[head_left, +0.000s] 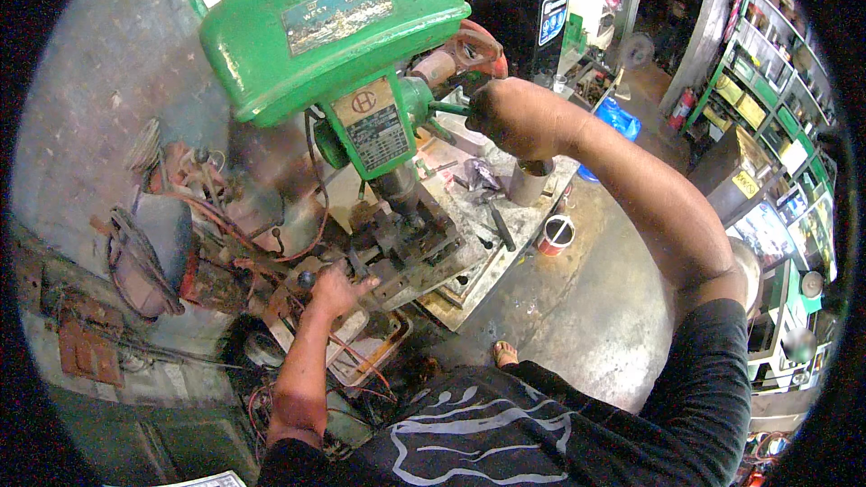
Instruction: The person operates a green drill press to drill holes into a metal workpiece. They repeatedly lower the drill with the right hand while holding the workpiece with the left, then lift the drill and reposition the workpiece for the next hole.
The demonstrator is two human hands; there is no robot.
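A green drill press [334,36] rises in front of me, its spindle [397,191] lowered over a dark metal machine vise [410,239] on the table. My right hand [510,117] is closed in a fist round the feed lever [448,109] at the press's right side, with that arm raised and bent. Low at the vise's near left end is my left hand [336,291], fingers curled over the vise handle, thumb stretched toward the vise. A black ball knob [307,280] shows just left of it. What the vise jaws hold is too dark to make out.
On the table's right stand a metal cylinder [530,182] and a dark-handled tool [502,225]. A red-and-white can [556,234] is beyond its edge. Cables and machine parts [203,216] crowd the left; a tray [374,352] lies below. Shelves [767,99] line the far right.
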